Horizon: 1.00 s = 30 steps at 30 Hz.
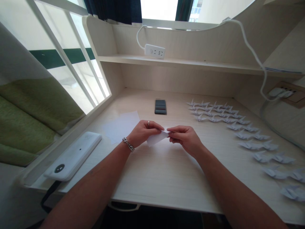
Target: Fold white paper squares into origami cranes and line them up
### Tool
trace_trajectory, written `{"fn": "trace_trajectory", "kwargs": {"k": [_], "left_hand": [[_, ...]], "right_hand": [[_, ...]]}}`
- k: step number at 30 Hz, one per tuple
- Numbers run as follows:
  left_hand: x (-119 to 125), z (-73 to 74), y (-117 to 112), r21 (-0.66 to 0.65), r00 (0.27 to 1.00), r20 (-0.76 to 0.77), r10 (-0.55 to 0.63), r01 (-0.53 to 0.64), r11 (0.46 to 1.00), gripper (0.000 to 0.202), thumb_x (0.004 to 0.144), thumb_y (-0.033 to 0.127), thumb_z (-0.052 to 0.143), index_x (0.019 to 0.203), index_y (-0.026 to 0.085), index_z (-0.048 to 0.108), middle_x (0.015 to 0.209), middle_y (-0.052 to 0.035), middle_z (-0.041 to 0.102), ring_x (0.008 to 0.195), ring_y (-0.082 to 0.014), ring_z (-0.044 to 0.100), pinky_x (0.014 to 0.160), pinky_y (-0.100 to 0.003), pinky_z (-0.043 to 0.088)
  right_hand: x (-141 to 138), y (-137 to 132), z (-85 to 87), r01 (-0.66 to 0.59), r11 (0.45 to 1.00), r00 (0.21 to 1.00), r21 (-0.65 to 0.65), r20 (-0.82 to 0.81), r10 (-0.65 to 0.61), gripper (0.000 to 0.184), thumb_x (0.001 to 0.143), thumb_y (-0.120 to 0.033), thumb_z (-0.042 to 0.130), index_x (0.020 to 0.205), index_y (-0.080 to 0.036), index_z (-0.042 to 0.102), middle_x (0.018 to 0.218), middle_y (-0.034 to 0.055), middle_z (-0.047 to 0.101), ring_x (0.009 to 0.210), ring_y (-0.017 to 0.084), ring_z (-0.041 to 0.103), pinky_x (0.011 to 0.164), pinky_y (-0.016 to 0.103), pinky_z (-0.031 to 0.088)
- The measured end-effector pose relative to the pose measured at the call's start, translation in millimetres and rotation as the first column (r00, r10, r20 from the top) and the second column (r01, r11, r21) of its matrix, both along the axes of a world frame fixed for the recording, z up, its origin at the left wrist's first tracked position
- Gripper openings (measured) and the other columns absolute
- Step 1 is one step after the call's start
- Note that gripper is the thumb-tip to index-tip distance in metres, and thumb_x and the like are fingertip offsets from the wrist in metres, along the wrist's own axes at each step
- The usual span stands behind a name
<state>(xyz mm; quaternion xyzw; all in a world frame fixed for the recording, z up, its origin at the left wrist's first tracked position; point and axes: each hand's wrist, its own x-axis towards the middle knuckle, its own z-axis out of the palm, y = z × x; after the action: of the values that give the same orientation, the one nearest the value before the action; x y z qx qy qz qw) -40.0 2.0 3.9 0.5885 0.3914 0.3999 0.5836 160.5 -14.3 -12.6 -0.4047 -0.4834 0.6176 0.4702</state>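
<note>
A pale wooden worktop (166, 178) sits in a shelved alcove beside a window. Rows of folded paper cranes (238, 122) run along its right edge, a white device (73, 156) lies at the left edge, and a phone (160, 107) near the back. Mid-worktop, the left hand (143, 132) and right hand (183, 136) pinch a small folded paper (156, 139) between closed fingertips.

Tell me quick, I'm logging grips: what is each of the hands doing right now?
Left hand: closed, pinching the left end of the folded paper.
Right hand: closed, pinching the paper's right end.
</note>
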Motion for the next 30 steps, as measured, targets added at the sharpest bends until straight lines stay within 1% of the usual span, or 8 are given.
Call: {"fn": "trace_trajectory", "kwargs": {"k": [2,5,8,11,16,19,24,30], "left_hand": [[-0.6,-0.1,0.2,0.013,1.000,0.021,-0.003,0.002,1.000,0.013,0.066,0.023,0.074,0.075,0.014,0.074,0.069,-0.0035,0.069,0.059,-0.0109,0.056,0.052,-0.022,0.039],[-0.9,1.9,0.0,0.030,1.000,-0.012,0.001,-0.001,1.000,0.012,0.066,0.024,0.074,0.072,0.013,0.074,0.066,-0.0028,0.068,0.056,-0.0100,0.054,0.051,-0.021,0.037],[-0.1,3.7,-0.7,0.053,0.998,-0.070,0.000,0.003,0.999,0.013,0.066,0.024,0.072,0.073,0.013,0.074,0.065,-0.0027,0.067,0.056,-0.0096,0.053,0.050,-0.021,0.037],[1.3,2.7,-1.0,0.083,0.992,-0.121,-0.026,0.036,0.996,0.014,0.068,0.026,0.071,0.074,0.013,0.074,0.067,-0.0032,0.068,0.058,-0.0105,0.055,0.052,-0.021,0.039],[2.2,-1.2,0.2,0.133,0.987,-0.155,-0.030,0.051,0.990,0.023,0.069,0.027,0.070,0.087,0.013,0.072,0.076,-0.0046,0.069,0.064,-0.0121,0.058,0.057,-0.022,0.043],[1.4,-1.1,0.6,0.135,0.986,-0.160,-0.036,0.058,0.989,0.022,0.071,0.029,0.069,0.086,0.013,0.071,0.077,-0.0053,0.069,0.065,-0.0123,0.058,0.056,-0.023,0.043],[0.9,1.6,0.3,0.075,0.991,-0.124,-0.059,0.069,0.995,0.021,0.071,0.027,0.067,0.086,0.013,0.072,0.077,-0.0051,0.069,0.063,-0.0120,0.057,0.055,-0.023,0.042],[0.5,2.6,0.6,0.089,0.992,-0.128,-0.007,0.019,0.996,0.018,0.068,0.023,0.069,0.083,0.013,0.072,0.075,-0.0050,0.070,0.065,-0.0130,0.059,0.056,-0.023,0.043]], "right_hand": [[1.0,-0.8,0.9,-0.015,1.000,1.000,0.003,-0.017,0.015,0.024,0.058,-0.022,0.080,0.081,-0.017,0.077,0.062,0.0033,0.069,0.057,0.013,0.062,0.057,0.026,0.050],[2.9,-1.7,3.0,-0.068,0.998,0.997,-0.005,-0.030,0.068,0.024,0.059,-0.023,0.079,0.082,-0.017,0.076,0.065,0.0042,0.069,0.061,0.014,0.064,0.061,0.027,0.052],[2.4,-1.9,3.9,-0.105,0.994,0.994,-0.023,-0.043,0.104,0.024,0.066,-0.031,0.076,0.085,-0.016,0.075,0.071,0.0062,0.070,0.062,0.015,0.064,0.061,0.028,0.052],[-1.7,-1.9,1.2,-0.067,0.997,0.998,-0.027,0.016,0.067,0.028,0.067,-0.038,0.077,0.084,-0.016,0.075,0.071,0.0050,0.069,0.059,0.013,0.062,0.058,0.027,0.052],[-6.4,-1.8,-4.0,-0.045,0.999,0.996,-0.023,0.070,0.046,0.031,0.059,-0.036,0.082,0.082,-0.016,0.074,0.067,0.0031,0.067,0.060,0.013,0.061,0.059,0.027,0.052],[-5.7,-1.2,-3.7,-0.037,0.999,0.996,-0.024,0.077,0.039,0.030,0.059,-0.036,0.082,0.079,-0.015,0.074,0.065,0.0029,0.067,0.058,0.012,0.061,0.059,0.027,0.051],[-4.4,0.4,-3.1,-0.027,0.999,0.996,-0.029,0.079,0.029,0.030,0.058,-0.035,0.082,0.078,-0.014,0.074,0.063,0.0029,0.066,0.057,0.012,0.060,0.058,0.027,0.051],[-3.3,1.1,-4.3,-0.043,0.999,0.996,-0.011,0.084,0.043,0.032,0.058,-0.036,0.082,0.081,-0.014,0.074,0.063,0.0027,0.066,0.057,0.012,0.061,0.058,0.028,0.052]]}}
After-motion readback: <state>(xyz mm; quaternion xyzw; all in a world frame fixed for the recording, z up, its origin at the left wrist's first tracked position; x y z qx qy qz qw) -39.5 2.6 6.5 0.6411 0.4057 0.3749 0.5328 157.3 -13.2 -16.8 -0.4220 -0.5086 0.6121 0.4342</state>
